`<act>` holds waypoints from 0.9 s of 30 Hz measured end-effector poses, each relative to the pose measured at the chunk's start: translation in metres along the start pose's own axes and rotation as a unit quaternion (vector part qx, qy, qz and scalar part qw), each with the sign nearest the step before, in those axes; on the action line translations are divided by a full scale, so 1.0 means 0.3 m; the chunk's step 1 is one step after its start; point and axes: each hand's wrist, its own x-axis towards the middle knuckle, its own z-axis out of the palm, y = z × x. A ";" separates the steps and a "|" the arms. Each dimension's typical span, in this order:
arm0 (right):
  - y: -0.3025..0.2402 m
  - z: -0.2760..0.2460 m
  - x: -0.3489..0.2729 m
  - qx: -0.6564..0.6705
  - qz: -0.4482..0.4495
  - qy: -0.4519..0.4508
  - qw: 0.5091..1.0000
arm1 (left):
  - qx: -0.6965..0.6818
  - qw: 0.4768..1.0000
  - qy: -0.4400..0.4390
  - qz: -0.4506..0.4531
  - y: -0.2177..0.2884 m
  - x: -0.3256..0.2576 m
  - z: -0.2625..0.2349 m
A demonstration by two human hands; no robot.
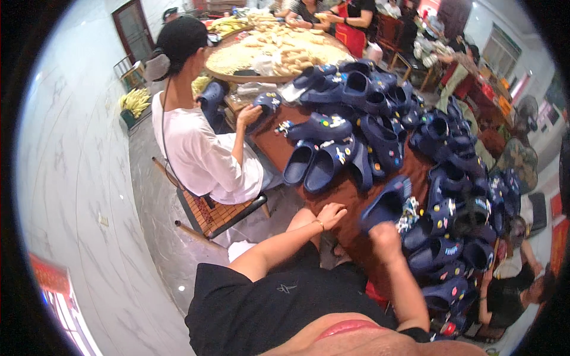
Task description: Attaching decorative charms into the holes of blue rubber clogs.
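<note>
A dark blue foam clog stands tilted at the front of the brown table, its sole or side turned partly toward me. My right hand, slightly blurred, is closed on the clog's near end. My left hand lies on the table edge, fingers stretched out and holding nothing. Beyond it sits a pair of blue clogs with small coloured charms. To the right of my right hand is a small heap of white and coloured charms, partly beside more charm-covered clogs.
Piles of blue clogs cover the table's far and right parts. A person in a white top sits at the left on a woven chair, holding a clog. Behind stands a large round tray of corn. Other people sit farther off.
</note>
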 end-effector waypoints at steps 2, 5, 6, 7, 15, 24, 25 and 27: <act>-0.111 0.133 -0.058 0.006 0.009 -0.088 0.996 | -0.113 0.991 0.067 -0.013 0.005 0.014 0.022; -0.160 0.270 -0.121 0.034 0.057 -0.090 0.994 | -0.117 0.993 0.015 -0.018 0.052 0.000 0.030; -0.176 0.264 -0.109 0.048 0.073 -0.083 0.993 | -0.097 0.995 -0.001 -0.010 0.052 -0.024 0.043; -0.183 0.262 -0.103 0.062 0.089 -0.076 0.991 | -0.078 0.997 -0.017 -0.001 0.049 -0.040 0.053; -0.137 0.187 -0.142 0.106 0.187 0.085 0.973 | 0.003 0.999 -0.014 0.032 0.001 -0.088 0.124; 0.086 0.212 -0.277 0.055 0.384 0.091 0.917 | 0.128 0.989 -0.060 0.035 0.069 -0.089 -0.156; 0.098 0.209 -0.298 0.073 0.402 0.112 0.906 | 0.148 0.988 -0.019 0.027 0.118 -0.103 -0.169; 0.114 0.221 -0.324 0.060 0.447 0.089 0.888 | 0.133 0.979 0.080 0.132 0.156 -0.099 -0.152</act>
